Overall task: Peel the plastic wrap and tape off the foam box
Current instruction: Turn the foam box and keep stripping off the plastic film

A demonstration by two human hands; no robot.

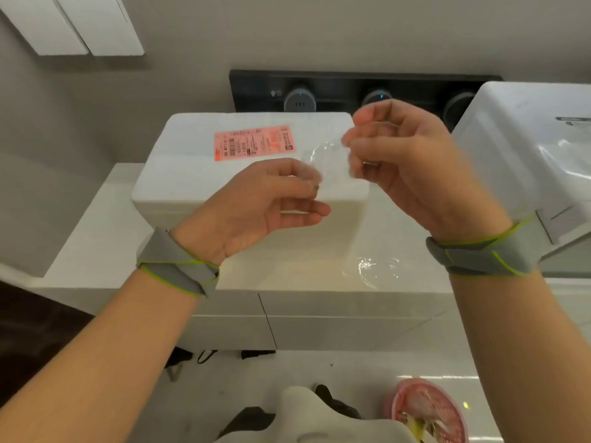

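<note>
- Clear film (326, 161): a crinkled strip of wrap or tape, held in the air between both hands above the near right corner of the foam box (192, 177). Whether any part of it is attached to the lid cannot be told.
- Left hand (256, 206): thumb and forefinger pinch the near end of the strip; the other fingers lie loosely curled beneath.
- Right hand (406, 164): fingers curled and pinching the far end. Its outline is blurred, so the exact contact is uncertain.
- Foam box: white, lid on, resting on the white counter (105, 238). The pink label (254, 142) on its top lies apart from both hands.
- Loose wrap (374, 266): a glinting crumple on the counter in front of the box, near the right wrist.
- Risk, adhesion: a tacky strip probably clings to the fingers or folds onto itself, making a clean release difficult.
- Risk, tearing: if one end is bonded to the lid, a sharp pull may snap the film and leave a remnant, or pluck crumbs from the soft foam.
- Risk, shifting: neither hand steadies the box, so a pull could slide or tip it.
- Risk, sweeping: the right forearm could brush the loose wrap off the counter edge.
</note>
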